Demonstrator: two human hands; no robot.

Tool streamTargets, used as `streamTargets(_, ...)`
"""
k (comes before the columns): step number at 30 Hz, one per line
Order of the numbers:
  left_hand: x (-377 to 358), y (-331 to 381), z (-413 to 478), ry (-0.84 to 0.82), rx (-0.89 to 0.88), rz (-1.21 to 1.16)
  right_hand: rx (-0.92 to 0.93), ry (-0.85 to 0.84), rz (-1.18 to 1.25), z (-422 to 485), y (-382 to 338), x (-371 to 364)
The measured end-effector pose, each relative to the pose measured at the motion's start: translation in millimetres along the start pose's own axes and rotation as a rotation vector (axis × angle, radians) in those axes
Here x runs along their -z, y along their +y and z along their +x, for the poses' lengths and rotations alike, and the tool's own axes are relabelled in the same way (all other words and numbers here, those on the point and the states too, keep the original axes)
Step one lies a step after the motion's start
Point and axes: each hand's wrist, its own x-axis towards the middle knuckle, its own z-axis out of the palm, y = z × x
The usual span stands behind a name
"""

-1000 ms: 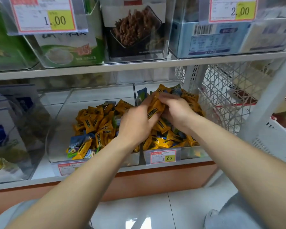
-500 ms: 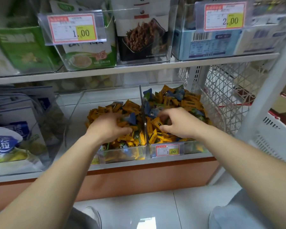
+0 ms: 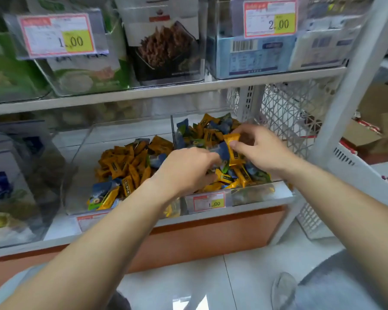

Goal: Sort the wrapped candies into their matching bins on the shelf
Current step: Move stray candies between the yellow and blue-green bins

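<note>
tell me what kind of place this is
Most likely a small shop or convenience store. Price tags hang on clear bins of wrapped candies, and boxed snacks fill the shelf above. The person's hands are picking through the candies.

Upper shelf [image 3: 166, 91] overhangs both open-topped bins [image 3: 130, 130]; mesh panel [image 3: 285, 117] blocks right.

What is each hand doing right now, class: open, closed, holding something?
Left hand: closed on a blue candy.
Right hand: closed on an orange candy over the right bin.
</note>
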Motion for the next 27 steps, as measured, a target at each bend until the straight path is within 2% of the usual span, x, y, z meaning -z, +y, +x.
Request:
streamTargets(4,-20,11,20,-0.397,0.123,0.040,0.036,0.008,-0.041,-8,11,11)
streamTargets(6,-26,18,27,-0.495,0.161,-0.021,0.044,-0.038,-0.082,-10,17,13)
streamTargets(10,-34,23,22,-0.576,0.243,-0.314,0.068,-0.126,-0.172,-14,28,19)
streamTargets(12,-40,28,12,-0.521,0.214,-0.265,0.077,-0.143,-0.219,-16,31,18)
streamTargets(15,-43,33,3,-0.332,0.204,-0.220,0.096,-0.252,-0.371,-22,30,6)
streamTargets(17,-40,32,2,-0.277,0.212,-0.276,0.124,-0.320,-0.474,-26,28,-3)
streamTargets(19,-38,29,2,-0.252,0.199,-0.363,0.137,-0.317,-0.511,-26,25,-6)
streamTargets(23,-37,27,-1,-0.129,0.228,-0.543,0.066,-0.329,-0.396,-23,24,-2)
streamTargets(27,-39,24,1,0.067,0.439,-0.778,-0.056,-0.274,-0.257,-21,29,1)
